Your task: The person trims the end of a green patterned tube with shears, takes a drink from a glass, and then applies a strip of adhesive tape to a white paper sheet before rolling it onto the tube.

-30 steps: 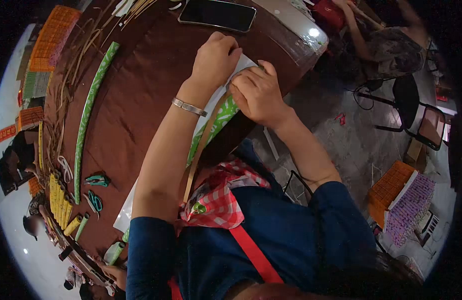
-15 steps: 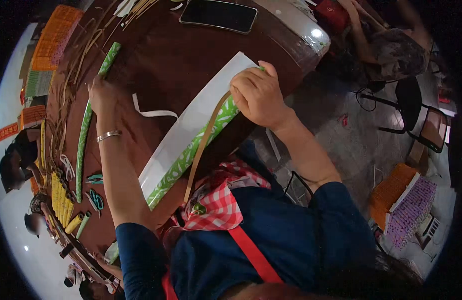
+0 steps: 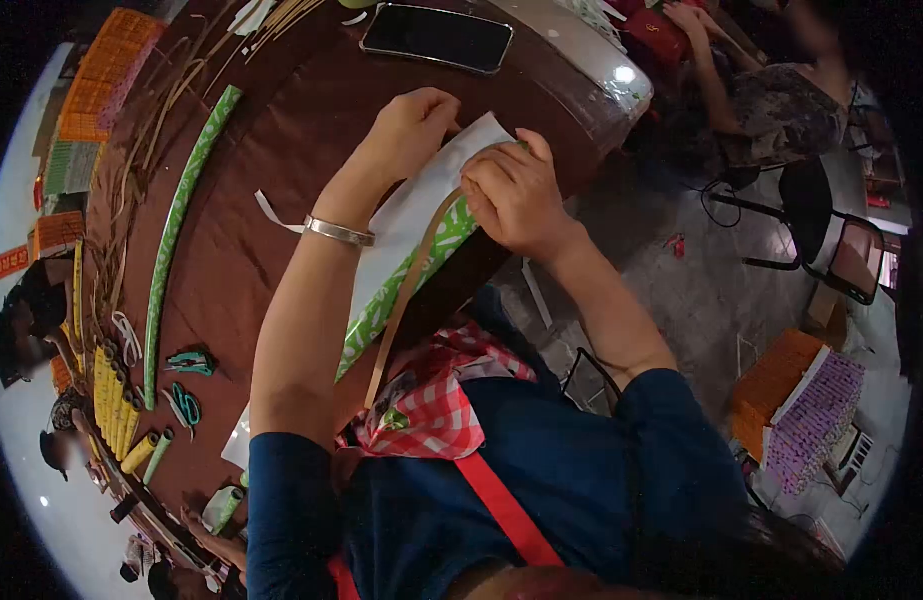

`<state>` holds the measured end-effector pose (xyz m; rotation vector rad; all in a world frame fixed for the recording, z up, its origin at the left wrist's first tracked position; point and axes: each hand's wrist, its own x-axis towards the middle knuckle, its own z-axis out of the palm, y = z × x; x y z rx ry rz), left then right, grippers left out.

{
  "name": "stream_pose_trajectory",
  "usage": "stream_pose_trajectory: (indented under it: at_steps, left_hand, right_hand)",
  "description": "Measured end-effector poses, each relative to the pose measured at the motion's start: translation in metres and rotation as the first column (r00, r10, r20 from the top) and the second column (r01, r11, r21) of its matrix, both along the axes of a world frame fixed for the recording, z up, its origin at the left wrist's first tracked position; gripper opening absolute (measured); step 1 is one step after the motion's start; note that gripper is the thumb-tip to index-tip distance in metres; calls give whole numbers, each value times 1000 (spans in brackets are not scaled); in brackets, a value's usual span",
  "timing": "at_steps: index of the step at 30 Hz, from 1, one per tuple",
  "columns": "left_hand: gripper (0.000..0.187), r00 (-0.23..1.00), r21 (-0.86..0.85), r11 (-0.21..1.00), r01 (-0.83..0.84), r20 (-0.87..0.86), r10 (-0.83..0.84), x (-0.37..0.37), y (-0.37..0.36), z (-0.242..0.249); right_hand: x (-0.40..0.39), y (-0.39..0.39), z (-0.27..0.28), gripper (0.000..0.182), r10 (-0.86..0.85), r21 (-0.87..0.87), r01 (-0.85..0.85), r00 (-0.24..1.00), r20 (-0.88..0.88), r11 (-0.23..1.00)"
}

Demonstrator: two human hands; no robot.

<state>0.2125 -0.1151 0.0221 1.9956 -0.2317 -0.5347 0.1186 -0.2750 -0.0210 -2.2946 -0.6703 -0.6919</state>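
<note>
My right hand (image 3: 517,190) is closed on the upper end of a green patterned paper sheet (image 3: 447,235) with a white back, its edge curling over. A flat tan strip (image 3: 410,280) runs down from under the same fingers toward my lap. My left hand (image 3: 412,135) is beside the sheet's upper white edge, with its fingers bent; what lies between its fingertips is hidden. To the left, a long, narrow green patterned roll (image 3: 177,225) lies on the table, apart from both hands. A white strip (image 3: 277,215) lies near my left wrist.
A phone (image 3: 438,40) lies at the table's far side. Teal-handled scissors (image 3: 185,405), teal pliers (image 3: 191,363) and several yellow rolls (image 3: 115,405) are at the left. Tan strips (image 3: 122,215) line the left edge. A person (image 3: 782,110) sits at upper right near a chair (image 3: 827,225).
My left hand has let go of the long green roll and moved right to the paper sheet's upper edge. The roll stays on the table. My right hand has hardly moved.
</note>
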Motion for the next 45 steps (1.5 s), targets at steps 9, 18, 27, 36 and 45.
stream_pose_trajectory:
  at_steps: [9, 18, 27, 36, 45]
  left_hand:
    - [33, 887, 211, 918, 336, 259, -383, 18, -16, 5]
    - [28, 748, 442, 847, 294, 446, -492, 19, -19, 0]
    - [25, 615, 532, 814, 235, 567, -548, 10, -9, 2]
    - [39, 261, 752, 657, 48, 626, -735, 6, 5, -4]
    - [50, 118, 780, 622, -61, 625, -772, 9, 20, -11]
  right_hand:
    - [0, 0, -1, 8, -10, -7, 11, 999, 37, 1000]
    - [-1, 0, -2, 8, -25, -2, 25, 1000, 12, 1000]
    - [0, 1, -2, 8, -17, 4, 17, 1000, 6, 1000]
    - [-1, 0, -4, 9, -17, -6, 17, 1000, -2, 1000]
    - [-1, 1, -1, 9, -5, 16, 5, 1000, 8, 1000]
